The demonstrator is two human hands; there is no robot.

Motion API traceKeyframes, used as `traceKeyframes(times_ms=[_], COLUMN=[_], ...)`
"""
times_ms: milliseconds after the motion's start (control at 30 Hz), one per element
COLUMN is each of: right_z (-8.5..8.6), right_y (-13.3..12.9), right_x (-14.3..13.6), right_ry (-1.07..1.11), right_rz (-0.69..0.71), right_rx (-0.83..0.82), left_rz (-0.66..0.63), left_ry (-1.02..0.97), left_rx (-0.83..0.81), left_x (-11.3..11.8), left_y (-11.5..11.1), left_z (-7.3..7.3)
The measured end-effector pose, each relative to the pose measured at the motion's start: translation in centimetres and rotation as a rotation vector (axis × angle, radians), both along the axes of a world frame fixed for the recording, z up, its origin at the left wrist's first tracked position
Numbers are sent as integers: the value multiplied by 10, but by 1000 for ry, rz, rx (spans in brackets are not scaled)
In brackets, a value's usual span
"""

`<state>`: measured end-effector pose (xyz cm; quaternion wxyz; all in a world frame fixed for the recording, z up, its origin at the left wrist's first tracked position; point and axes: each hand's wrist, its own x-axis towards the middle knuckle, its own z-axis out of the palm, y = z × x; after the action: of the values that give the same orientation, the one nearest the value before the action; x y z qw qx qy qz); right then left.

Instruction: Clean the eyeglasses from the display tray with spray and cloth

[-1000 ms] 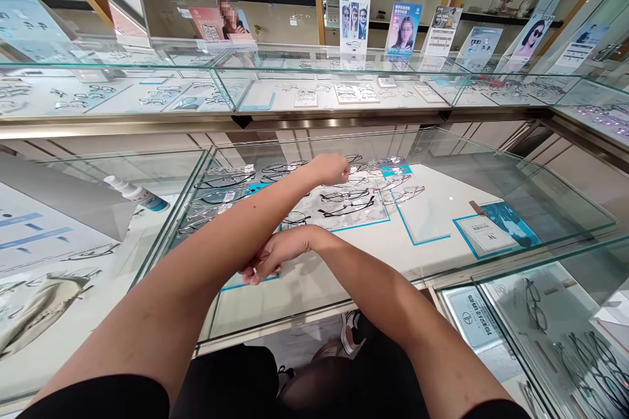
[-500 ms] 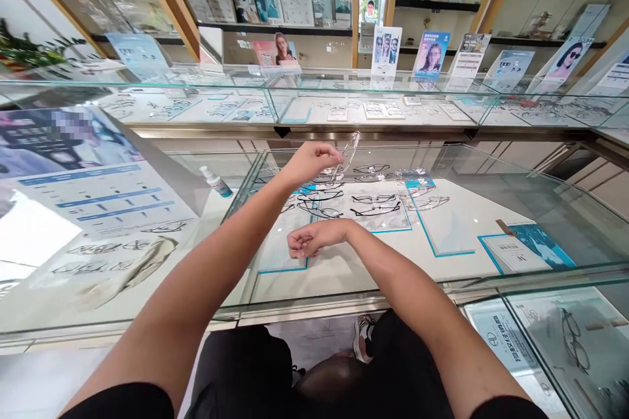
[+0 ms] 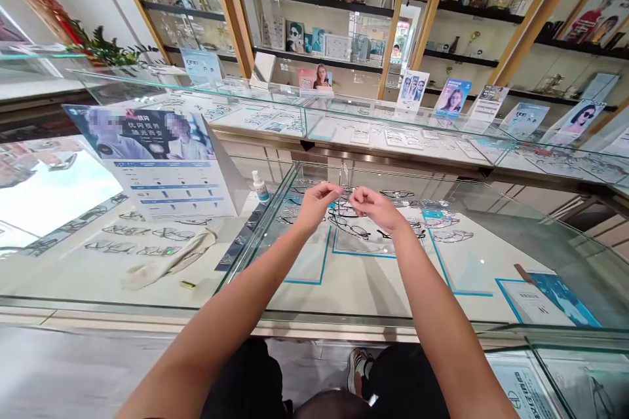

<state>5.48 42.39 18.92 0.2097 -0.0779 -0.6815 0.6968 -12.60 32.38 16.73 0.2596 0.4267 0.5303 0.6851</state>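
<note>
Above the glass display case [image 3: 437, 308], a thin-framed pair of eyeglasses [image 3: 344, 173] is held up between my two hands. The fingertips of my left hand [image 3: 317, 204] pinch its left side. My right hand [image 3: 377, 207] is closed with curled fingers at its right side. The frame is small here, and my fingers cover part of it. Beneath the hands, behind the glass, lie several other pairs of glasses [image 3: 354, 229] on blue-edged trays.
On the left counter stand a tent-shaped sign [image 3: 167, 177] and a small spray bottle [image 3: 260, 187]. A beige cloth [image 3: 171, 262] lies near several glasses and a small gold-coloured piece [image 3: 187, 285]. Across the aisle runs another glass showcase [image 3: 344, 108] with upright cards.
My right hand has risen from low over the case to the eyeglasses beside my left hand. The eyeglasses remain in my left hand. The view has tilted up and shifted left.
</note>
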Motion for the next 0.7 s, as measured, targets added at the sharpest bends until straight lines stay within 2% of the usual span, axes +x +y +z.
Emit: traceKeyframes(times_ms=[133, 267, 467, 700], right_z=[-16, -22, -20, -23], right_y=[3, 3, 1, 4], right_x=[-5, -4, -2, -1], right_ry=[47, 44, 73, 51], right_rz=[-213, -325, -333, -336], right_rx=[-33, -37, 3, 22], left_rz=[-56, -121, -188, -204], left_ry=[-56, -82, -32, 8], left_rx=[-36, -58, -53, -63], left_x=[6, 8, 8, 8], left_y=[-2, -2, -2, -1], left_z=[-9, -11, -14, -16])
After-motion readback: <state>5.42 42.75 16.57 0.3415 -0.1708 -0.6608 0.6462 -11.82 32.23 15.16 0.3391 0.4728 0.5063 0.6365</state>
